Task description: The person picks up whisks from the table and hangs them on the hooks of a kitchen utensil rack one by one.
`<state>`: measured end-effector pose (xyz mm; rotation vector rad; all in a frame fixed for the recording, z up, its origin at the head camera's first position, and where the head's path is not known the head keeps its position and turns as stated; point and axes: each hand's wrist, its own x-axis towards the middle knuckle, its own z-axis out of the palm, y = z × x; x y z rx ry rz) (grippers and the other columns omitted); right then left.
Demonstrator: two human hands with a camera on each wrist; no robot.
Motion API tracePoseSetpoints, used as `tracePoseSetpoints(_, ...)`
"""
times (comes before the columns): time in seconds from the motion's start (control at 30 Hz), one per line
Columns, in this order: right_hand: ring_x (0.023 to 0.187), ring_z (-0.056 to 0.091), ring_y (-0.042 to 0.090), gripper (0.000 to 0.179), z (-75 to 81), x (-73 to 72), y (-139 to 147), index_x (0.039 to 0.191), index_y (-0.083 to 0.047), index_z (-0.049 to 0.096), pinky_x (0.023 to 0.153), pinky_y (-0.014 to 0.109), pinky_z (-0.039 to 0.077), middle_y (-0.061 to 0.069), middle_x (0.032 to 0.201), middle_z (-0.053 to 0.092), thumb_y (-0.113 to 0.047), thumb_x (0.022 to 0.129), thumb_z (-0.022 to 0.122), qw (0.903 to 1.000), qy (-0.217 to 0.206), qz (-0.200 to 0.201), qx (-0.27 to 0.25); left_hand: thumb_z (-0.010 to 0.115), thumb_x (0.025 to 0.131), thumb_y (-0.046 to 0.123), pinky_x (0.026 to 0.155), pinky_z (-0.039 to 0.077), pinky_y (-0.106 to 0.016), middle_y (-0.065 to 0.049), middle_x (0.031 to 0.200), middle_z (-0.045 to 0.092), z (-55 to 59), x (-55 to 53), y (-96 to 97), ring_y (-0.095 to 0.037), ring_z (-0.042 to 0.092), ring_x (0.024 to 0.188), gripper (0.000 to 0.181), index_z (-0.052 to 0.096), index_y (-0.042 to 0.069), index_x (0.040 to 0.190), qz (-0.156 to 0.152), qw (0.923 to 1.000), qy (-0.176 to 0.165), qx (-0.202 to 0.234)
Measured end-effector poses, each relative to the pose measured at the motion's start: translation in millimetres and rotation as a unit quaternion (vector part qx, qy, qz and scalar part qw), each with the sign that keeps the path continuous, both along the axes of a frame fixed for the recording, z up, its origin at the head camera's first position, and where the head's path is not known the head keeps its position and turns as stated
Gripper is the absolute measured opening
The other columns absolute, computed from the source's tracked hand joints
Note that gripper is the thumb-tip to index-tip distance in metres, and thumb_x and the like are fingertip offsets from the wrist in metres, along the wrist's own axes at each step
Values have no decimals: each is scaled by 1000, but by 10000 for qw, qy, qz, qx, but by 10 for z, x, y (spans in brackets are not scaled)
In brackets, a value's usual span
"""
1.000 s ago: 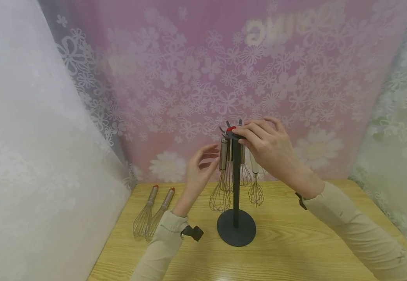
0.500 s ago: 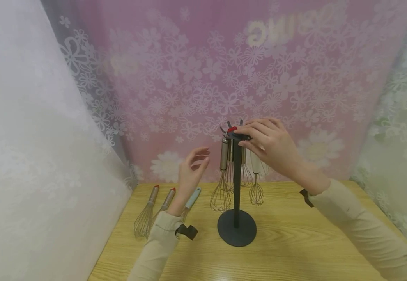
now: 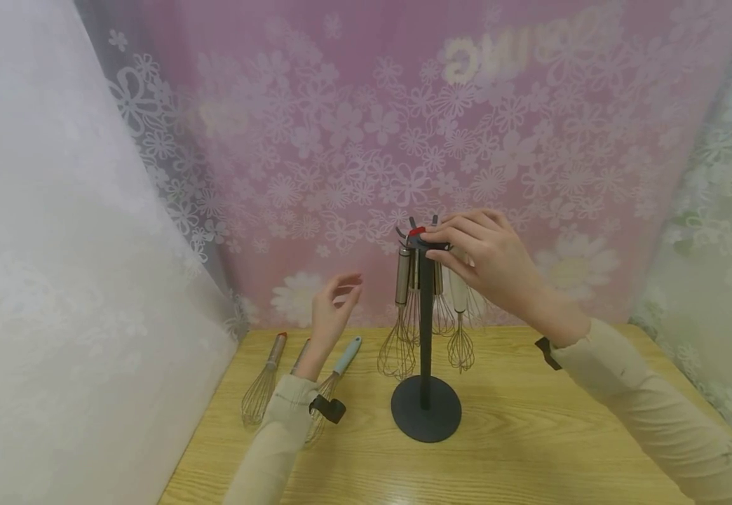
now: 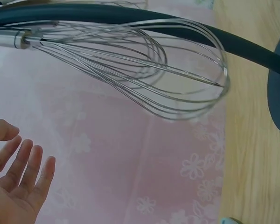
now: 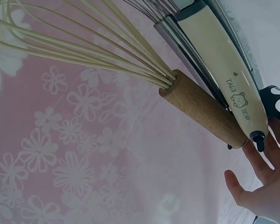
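A dark rotating-style hook stand [image 3: 425,337] rises from a round base, with several whisks hanging from its top. My right hand [image 3: 498,263] pinches the hooked top between thumb and fingers. Close to that hand hang a cream-handled whisk [image 5: 219,65] and a wooden-handled whisk [image 5: 200,109]. On the stand's left side hangs a steel-handled whisk [image 3: 402,277], its wires large in the left wrist view. My left hand [image 3: 329,315] is in the air left of the stand, fingers relaxed, holding nothing. Beneath that arm lies a whisk with a light blue handle [image 3: 347,356].
Another steel whisk [image 3: 263,386] with a red tip lies at the left of the wooden table [image 3: 530,414]. A further whisk beside it is mostly hidden by my left arm. A pink flowered cloth [image 3: 341,175] hangs behind, and pale cloths hang at both sides.
My left hand has drawn back leftward and down from the hanging steel whisk, uncovering the light blue handle on the table. My right hand stays at the stand's top.
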<state>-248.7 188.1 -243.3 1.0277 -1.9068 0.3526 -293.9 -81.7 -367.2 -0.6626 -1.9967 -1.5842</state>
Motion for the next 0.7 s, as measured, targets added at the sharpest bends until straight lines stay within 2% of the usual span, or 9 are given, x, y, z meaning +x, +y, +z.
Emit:
tracePoseSetpoints(0.1,102,65,33,28,2,2,-17,111,-6,76,95,52,45,11,105,75,-17,86,81,9999,125,-76,-5,65,97,-1,82,57,-59,-29,115,68,-178,-154,-37,-46,66,101,28,64,-9,124,101,9998,-144,-4)
tracePoseSetpoints(0.2,101,65,33,28,3,3,-31,110,-6,76,94,53,46,10,105,75,-18,86,81,9997,217,-132,-8,67,97,4,84,57,-59,-24,115,69,-307,-255,-79,-44,66,102,29,66,-5,124,153,9995,-266,-1)
tracePoseSetpoints(0.43,98,65,33,27,6,7,-60,108,-6,77,93,54,46,10,100,74,-22,87,79,9991,363,-225,-10,68,98,11,86,58,-53,-17,115,71,-508,-388,-160,-39,68,102,26,69,4,124,491,9959,-608,-445)
tracePoseSetpoints(0.7,95,64,34,26,7,13,-96,104,-5,77,91,54,46,10,95,72,-25,87,79,9987,427,-288,-43,68,98,12,87,59,-46,-16,114,71,-757,-558,-223,-35,69,102,28,67,0,124,867,9871,-936,-966)
